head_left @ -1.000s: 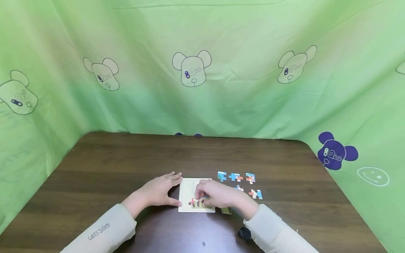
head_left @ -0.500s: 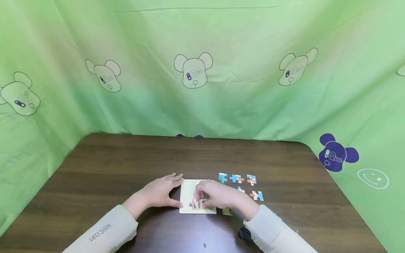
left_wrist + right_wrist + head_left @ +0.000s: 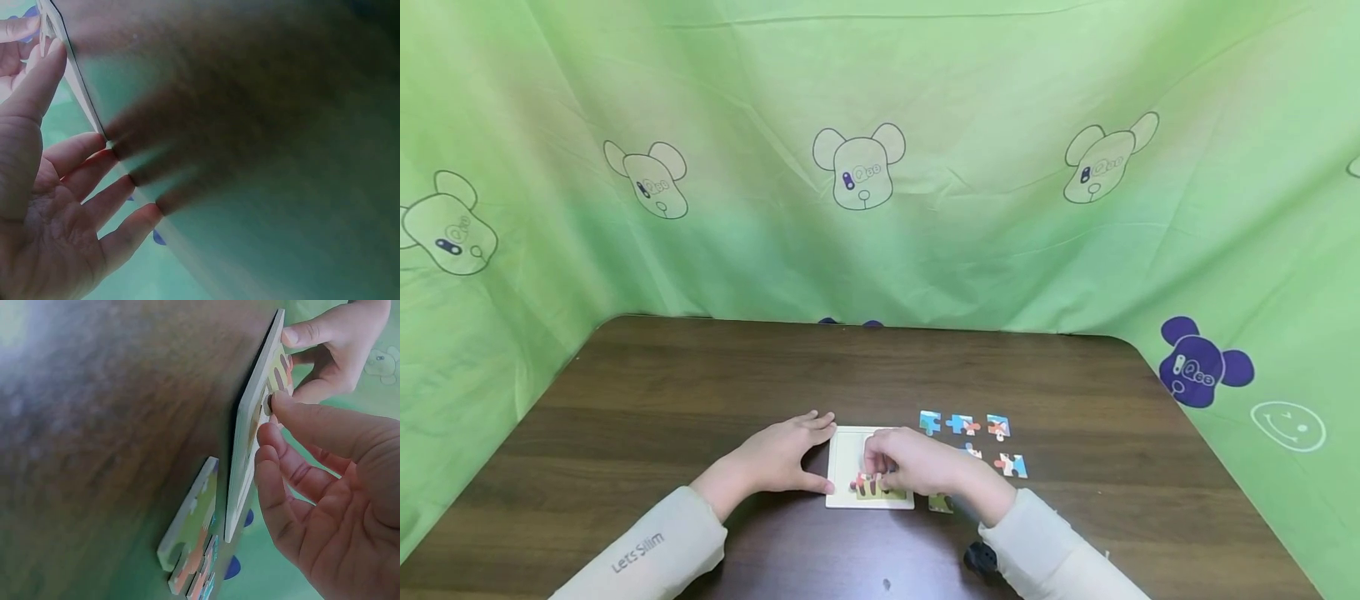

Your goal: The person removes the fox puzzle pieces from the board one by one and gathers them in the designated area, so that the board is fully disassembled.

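A small white puzzle tray (image 3: 846, 450) lies on the table between my hands. My left hand (image 3: 775, 454) rests at its left side, fingers spread and thumb touching the near left corner. Over the tray's right part, my right hand (image 3: 917, 461) bends its fingers and pinches a puzzle piece. That piece is mostly hidden by the fingers; in the right wrist view the thumb (image 3: 312, 422) presses at its edge. Yellow-green artwork with brown stripes (image 3: 871, 487) shows along the tray's near side. How many pieces make it up, I cannot tell.
Several loose puzzle pieces (image 3: 962, 424) lie right of the tray, blue ones farthest back. A green piece (image 3: 940, 503) sits close by the tray's near right corner, partly under the right wrist. Beside the right cuff is a black object (image 3: 980, 557). A green curtain (image 3: 985, 250) hangs behind the table.
Both hands stay practically in place, the right one still at the near part of the tray. The whole head view has shifted slightly.
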`<state>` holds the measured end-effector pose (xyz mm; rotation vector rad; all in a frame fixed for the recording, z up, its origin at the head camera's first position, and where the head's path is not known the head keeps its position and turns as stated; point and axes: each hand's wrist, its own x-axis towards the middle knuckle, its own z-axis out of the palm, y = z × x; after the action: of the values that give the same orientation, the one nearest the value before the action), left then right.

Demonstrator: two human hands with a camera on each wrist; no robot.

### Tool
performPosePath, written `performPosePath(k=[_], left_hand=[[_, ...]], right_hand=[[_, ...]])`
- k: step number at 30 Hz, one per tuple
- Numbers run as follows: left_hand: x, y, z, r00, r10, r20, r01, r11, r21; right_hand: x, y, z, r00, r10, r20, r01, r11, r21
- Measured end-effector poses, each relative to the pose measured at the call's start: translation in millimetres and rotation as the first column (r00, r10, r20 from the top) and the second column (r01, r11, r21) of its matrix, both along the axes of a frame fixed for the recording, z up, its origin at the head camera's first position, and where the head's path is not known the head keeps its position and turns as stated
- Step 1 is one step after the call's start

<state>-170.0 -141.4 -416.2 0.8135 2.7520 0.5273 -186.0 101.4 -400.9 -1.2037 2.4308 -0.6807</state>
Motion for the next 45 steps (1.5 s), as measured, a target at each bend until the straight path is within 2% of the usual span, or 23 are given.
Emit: performPosePath(k=[9, 29, 45], left_hand=[[1.0, 0, 1.8, 1.000, -0.001, 0.000, 0.001, 1.000, -0.004], [-0.6, 1, 2.3, 1.000, -0.006, -0.005, 0.006, 1.000, -0.010], [0.3, 1, 1.5, 1.000, -0.004, -0.009, 0.003, 1.000, -0.014]], right_hand=[[2.5, 1, 2.5, 0.997, 0.003, 0.083, 0.001, 0.999, -0.048], [1.3, 5, 4.9, 0.996, -0.008, 0.092, 0.015, 0.998, -0.066], [4.8, 23, 5.0, 0.993, -0.031, 0.111, 0.039, 0.997, -0.068]])
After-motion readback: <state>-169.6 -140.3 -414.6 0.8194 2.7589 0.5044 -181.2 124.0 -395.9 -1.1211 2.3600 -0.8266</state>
